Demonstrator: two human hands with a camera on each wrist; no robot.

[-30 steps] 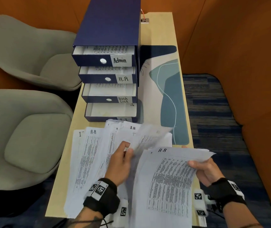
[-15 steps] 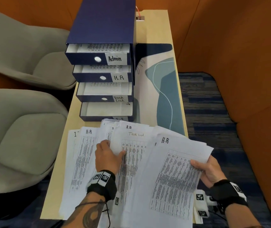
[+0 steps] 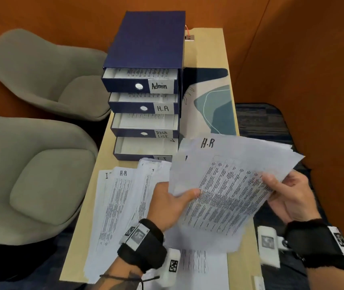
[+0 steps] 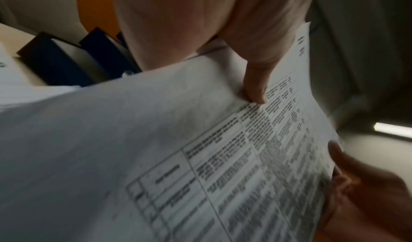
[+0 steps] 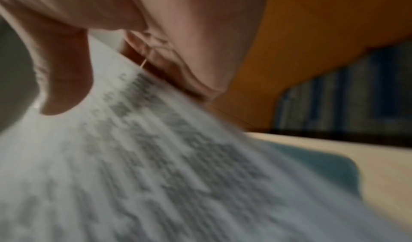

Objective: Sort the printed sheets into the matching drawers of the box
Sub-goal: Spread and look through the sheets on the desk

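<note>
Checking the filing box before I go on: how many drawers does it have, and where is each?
4, stacked, all pulled open: Admin drawer on top, H.R drawer below, Task List drawer third, bottom drawer, label partly hidden by sheets.

- Ahead of you on the table (image 3: 208, 51) stands the drawer box (image 3: 146, 45), its four drawers pulled out in steps.
- Before it lie the spread sheets (image 3: 114, 201).
- Your hands hold the H.R sheet (image 3: 229, 185) above them, to the right.
- Two chairs (image 3: 33, 174) stand left of the table.
</note>
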